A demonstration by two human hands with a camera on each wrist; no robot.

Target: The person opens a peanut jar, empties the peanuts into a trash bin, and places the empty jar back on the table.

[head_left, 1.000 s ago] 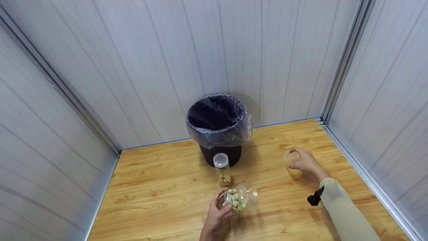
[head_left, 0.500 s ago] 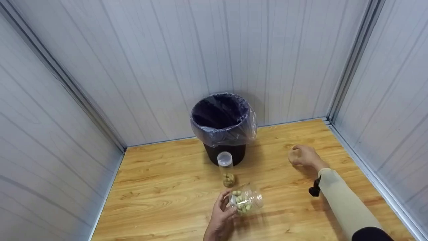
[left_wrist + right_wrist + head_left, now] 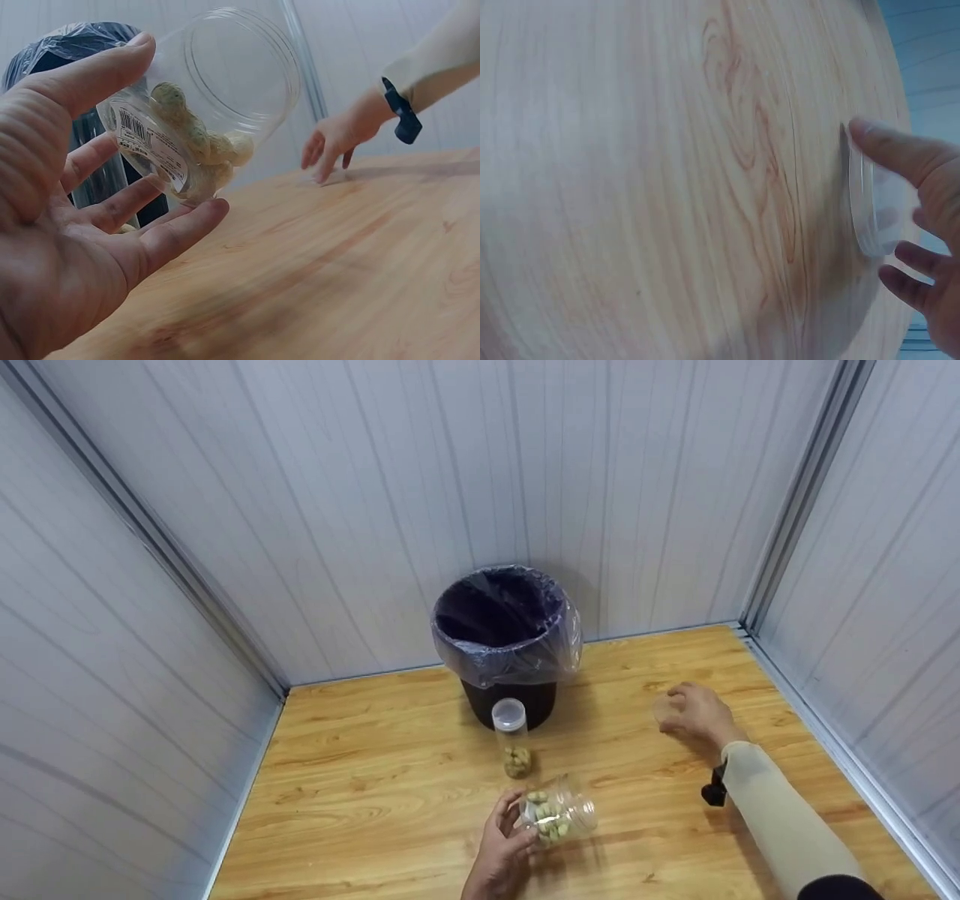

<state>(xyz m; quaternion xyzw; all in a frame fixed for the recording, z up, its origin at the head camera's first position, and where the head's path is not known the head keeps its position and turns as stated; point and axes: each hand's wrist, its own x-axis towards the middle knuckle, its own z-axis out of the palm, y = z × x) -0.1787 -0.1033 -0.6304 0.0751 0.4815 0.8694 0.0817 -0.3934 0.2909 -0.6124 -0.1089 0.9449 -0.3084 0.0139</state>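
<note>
My left hand [image 3: 504,840] holds a clear plastic jar [image 3: 574,810] tipped on its side, its uncapped mouth facing right. Unshelled peanuts [image 3: 199,142] lie inside it, beside a barcode label on the base. To the right, my right hand [image 3: 699,714] has its thumb and fingers around the rim of a clear round lid [image 3: 866,202], low at the tabletop. A second clear jar [image 3: 511,739], capped and upright, stands just beyond the left hand with peanuts in its bottom.
Behind the upright jar stands a black bin [image 3: 517,701] lined with a translucent purple bag [image 3: 487,661]. The wood-patterned tabletop [image 3: 360,780] is bounded by pale panel walls [image 3: 337,510] at the back and both sides.
Over the last second the right hand has lowered the lid to the tabletop. The left hand still holds the tipped jar. The whole head view has shifted slightly.
</note>
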